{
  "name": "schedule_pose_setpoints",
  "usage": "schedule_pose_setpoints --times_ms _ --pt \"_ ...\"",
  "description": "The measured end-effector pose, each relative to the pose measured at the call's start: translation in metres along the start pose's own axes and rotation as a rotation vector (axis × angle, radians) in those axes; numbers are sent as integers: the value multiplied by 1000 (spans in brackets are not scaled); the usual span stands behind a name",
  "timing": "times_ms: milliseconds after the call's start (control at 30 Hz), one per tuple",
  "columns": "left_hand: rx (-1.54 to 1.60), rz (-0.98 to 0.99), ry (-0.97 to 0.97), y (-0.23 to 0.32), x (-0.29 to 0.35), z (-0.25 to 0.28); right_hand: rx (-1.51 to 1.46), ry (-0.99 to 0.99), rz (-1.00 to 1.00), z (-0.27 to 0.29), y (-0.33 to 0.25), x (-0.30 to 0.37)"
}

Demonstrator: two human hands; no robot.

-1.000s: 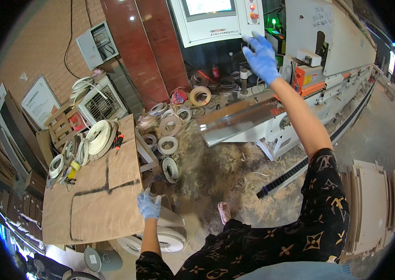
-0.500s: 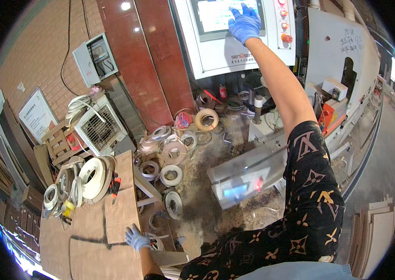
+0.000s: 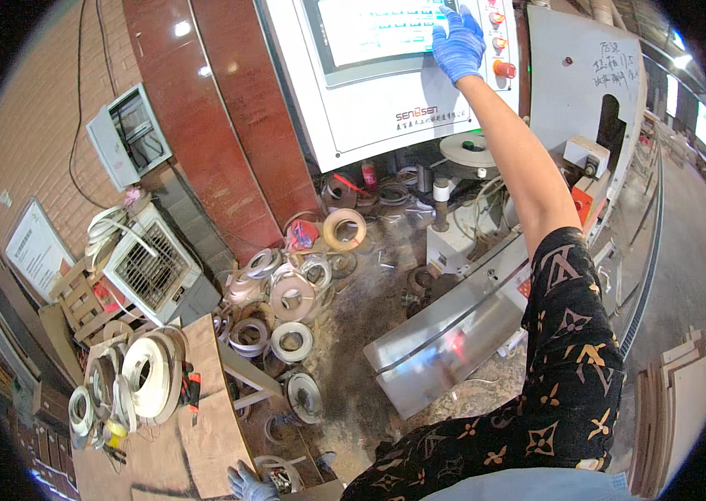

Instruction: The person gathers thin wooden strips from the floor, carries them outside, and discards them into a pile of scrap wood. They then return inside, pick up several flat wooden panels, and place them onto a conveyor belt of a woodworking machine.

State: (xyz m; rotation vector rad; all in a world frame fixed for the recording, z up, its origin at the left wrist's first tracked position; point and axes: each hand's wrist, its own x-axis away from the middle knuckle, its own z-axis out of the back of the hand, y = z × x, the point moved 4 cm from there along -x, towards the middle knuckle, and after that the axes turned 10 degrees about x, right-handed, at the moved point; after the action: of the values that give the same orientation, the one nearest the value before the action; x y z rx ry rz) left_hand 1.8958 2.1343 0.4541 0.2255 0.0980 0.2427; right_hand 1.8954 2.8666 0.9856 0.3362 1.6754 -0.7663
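Note:
My right hand point(image 3: 459, 43), in a blue glove, reaches up to a touchscreen point(image 3: 374, 35) on a white control panel point(image 3: 361, 125). Its fingers are apart at the screen's right side; whether a fingertip presses the glass I cannot tell. A column of red knobs and buttons point(image 3: 500, 43) sits just right of that hand. Low in the picture, my left hand point(image 3: 251, 483), also blue-gloved, lies with fingers spread at the edge of a wooden table point(image 3: 218, 442), holding nothing. Its lower part is cut off by the picture's edge.
Rolls of edge banding point(image 3: 149, 380) and red-handled pliers point(image 3: 194, 391) lie on the table. More rolls point(image 3: 292, 297) are heaped on the floor. A metal machine bed point(image 3: 445, 346) extends below my right arm. An air cooler point(image 3: 151, 260) stands left; stacked boards point(image 3: 677, 409) stand right.
My right hand has shifted rightward across the screen, uncovering more of the display, which looks different. The whole view has turned slightly. My left hand stays at the table edge.

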Motion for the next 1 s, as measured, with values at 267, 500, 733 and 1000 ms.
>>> schedule_pose_setpoints --times_ms 267,500,733,1000 --pt "-4 0 29 15 4 16 13 -108 137 -23 14 -24" --pt "21 -22 2 15 18 25 -78 36 139 8 -10 -4" --pt "141 -23 151 10 13 21 -163 -43 222 38 -59 14" --pt "178 -56 198 9 14 21 -155 -70 116 27 -63 18"
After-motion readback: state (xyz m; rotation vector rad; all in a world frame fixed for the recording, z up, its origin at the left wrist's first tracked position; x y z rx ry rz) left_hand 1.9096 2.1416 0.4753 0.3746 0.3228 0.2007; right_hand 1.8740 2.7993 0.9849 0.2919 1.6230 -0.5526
